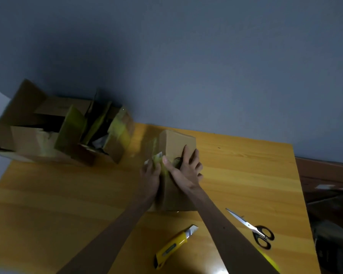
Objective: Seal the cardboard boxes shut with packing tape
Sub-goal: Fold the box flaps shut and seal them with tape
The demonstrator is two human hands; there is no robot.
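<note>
Table: yellow-orange wooden top against a blue-grey wall.
Small cardboard box: closed, standing near the table centre, its long axis running from 6 o'clock to 12 o'clock away from the person.
Left hand: at the box's 9 o'clock side, fingers closed on a strip of yellowish packing tape; the hand rests against the box's left edge.
Right hand: laid flat on the box top, fingers spread and pointing to 12 o'clock, thumb pressing toward the tape at the left edge; it grips nothing.
Tape: translucent, blurred; the strip lies along the top left edge of the box between both hands. Its full run cannot be told.
Open boxes: a cluster of larger cartons at 10 o'clock from the small box, flaps up, several flaps carrying yellow tape; contents dark and unclear.
Utility knife: yellow body, blade end extended, lying at 6 o'clock from the small box, between the forearms.
Scissors: black handles, blades closed, lying at 4 o'clock from the small box, beside the right forearm.
</note>
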